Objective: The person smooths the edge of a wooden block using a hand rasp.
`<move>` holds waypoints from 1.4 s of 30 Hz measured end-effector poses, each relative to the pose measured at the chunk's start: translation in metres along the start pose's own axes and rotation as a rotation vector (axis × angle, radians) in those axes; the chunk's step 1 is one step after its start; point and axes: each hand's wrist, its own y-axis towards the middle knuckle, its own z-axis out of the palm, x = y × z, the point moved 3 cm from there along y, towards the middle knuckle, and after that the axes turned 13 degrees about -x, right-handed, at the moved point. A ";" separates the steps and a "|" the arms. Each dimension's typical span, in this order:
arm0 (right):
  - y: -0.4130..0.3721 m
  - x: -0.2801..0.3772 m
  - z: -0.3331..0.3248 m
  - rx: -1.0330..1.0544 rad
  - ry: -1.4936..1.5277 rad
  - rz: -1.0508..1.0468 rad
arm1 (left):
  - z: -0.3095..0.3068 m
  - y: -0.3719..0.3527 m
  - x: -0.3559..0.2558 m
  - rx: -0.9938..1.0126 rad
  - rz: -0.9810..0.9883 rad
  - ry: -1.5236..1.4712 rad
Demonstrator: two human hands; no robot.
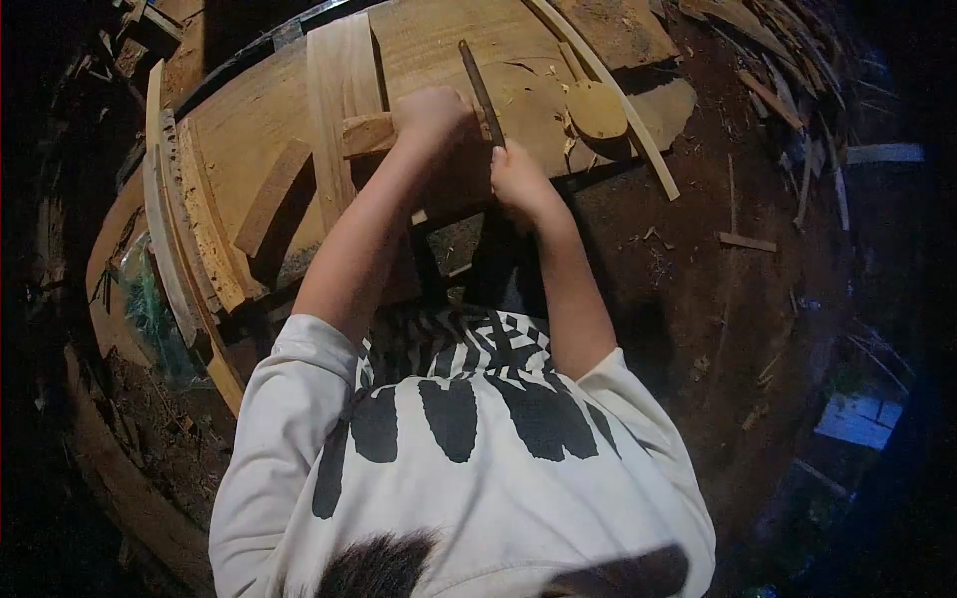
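My left hand is closed around a short piece of wood, whose end sticks out to the left of the fist. Beside it, my right hand grips the near end of a long, narrow, dark blade-like tool. The tool points away from me, tilted slightly left, and passes close by the left fist. Both hands are over the near edge of a broad wooden work surface. Right of the tool lies a pale wooden paddle-shaped piece with a rounded head, with shavings near it.
A pale plank lies across the surface on the left, with a thick wood block beside it. Along the right runs a thin curved strip. Long boards line the left edge. Scrap wood covers the ground at right.
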 end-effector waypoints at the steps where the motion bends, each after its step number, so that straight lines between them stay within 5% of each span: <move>1: -0.001 -0.001 0.000 -0.002 0.019 0.008 | -0.001 0.001 0.000 0.001 -0.079 -0.009; 6: -0.076 -0.012 -0.021 -0.068 0.060 -0.017 | 0.004 0.002 0.005 -0.038 -0.168 -0.031; 9: -0.115 -0.010 -0.037 0.006 0.034 0.194 | 0.004 0.003 0.004 -0.069 -0.113 -0.051; 19: 0.009 0.015 -0.012 -0.027 -0.088 -0.033 | -0.005 -0.007 -0.003 -0.074 -0.086 -0.013; 25: -0.049 0.006 -0.028 -0.070 -0.041 -0.074 | -0.008 -0.007 -0.003 -0.120 -0.148 -0.063; 30: -0.097 0.004 -0.049 0.078 -0.063 0.196 | -0.003 -0.008 -0.001 -0.131 -0.138 -0.082; 34: -0.052 0.004 -0.031 -0.077 -0.079 -0.036 | -0.012 -0.012 -0.005 -0.174 -0.066 -0.042; 42: -0.011 0.001 -0.009 -0.047 -0.042 -0.128 | -0.002 -0.011 -0.003 -0.234 -0.071 -0.050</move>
